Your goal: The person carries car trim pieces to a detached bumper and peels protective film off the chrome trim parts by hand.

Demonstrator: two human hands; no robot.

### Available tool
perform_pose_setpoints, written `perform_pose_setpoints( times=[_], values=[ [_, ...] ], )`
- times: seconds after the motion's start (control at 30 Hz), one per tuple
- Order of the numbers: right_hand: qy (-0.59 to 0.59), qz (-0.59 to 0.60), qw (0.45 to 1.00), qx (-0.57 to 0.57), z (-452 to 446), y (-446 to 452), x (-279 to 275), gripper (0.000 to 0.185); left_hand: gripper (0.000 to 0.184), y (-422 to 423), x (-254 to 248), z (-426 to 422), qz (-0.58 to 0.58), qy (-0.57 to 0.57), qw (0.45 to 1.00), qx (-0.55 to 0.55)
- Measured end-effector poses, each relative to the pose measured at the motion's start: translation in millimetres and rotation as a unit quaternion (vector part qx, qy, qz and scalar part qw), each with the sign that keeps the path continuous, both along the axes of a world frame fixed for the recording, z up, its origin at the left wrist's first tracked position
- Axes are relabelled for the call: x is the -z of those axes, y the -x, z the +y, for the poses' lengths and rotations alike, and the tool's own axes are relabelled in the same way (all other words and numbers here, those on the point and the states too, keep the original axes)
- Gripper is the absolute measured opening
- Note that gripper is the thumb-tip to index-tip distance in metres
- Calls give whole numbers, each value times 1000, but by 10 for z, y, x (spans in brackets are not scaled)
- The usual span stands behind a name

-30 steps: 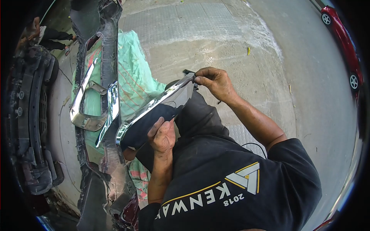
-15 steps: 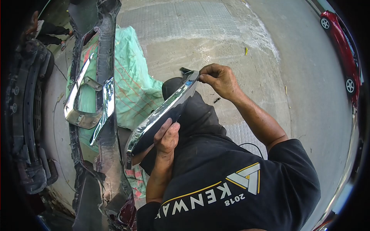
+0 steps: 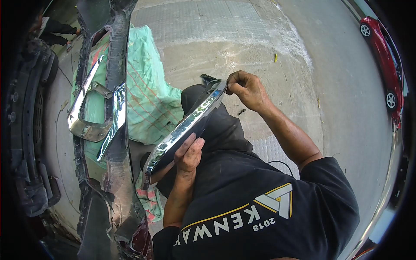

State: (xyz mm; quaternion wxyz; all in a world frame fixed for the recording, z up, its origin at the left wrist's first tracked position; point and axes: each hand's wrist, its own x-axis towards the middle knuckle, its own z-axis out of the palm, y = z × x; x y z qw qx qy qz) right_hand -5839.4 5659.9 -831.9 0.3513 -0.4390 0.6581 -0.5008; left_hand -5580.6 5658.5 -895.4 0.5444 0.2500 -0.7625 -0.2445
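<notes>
A long curved chrome trim piece with a dark side lies slantwise across my dark-clothed leg. My left hand grips its lower edge near the middle, thumb and fingers pressed on the dark side. At its far end my right hand pinches the tip between thumb and bent fingers; any smaller thing in that pinch is hidden. To the left, a second chrome trim, an open frame shape, rests on a long dark car bumper, seen from its rough inner side.
Green plastic sheeting lies under the bumper. Another dark bumper-like part stands at far left, near a person's legs. Small black bits lie on the concrete floor. A red car is parked at far right.
The held trim has turned slightly, showing more of its chrome face, and its near end has risen a little. Both hands keep their grip. The view has shifted slightly.
</notes>
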Motion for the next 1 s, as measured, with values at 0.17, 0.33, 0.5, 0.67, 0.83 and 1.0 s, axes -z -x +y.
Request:
perform_pose_setpoints(
  times=[0.17, 0.33, 0.5, 0.67, 0.83, 1.0],
  values=[
    [44, -95, 994, 5, 40, -95, -10, 21, 13, -23, 43, -16, 0, 21, 1000, -13],
    [52, -43, 997, 29, 43, -151, -28, 30, 11, 4, -55, -33, -41, 123, 991, -43],
    [72, 3, 996, 44, 30, -164, 21, 32, 12, -33, 12, 16, -39, 41, 998, 9],
    [47, 77, 995, 31, 53, -154, -106, 35, 16, -55, -5, 17, -75, 116, 990, 4],
    [52, 168, 984, 21, 63, -160, -136, 45, 23, -49, -62, 18, -90, 133, 987, 3],
    [57, 200, 978, 13, 58, -177, -101, 49, 20, -57, -72, 19, -94, 134, 986, 6]
  ],
)
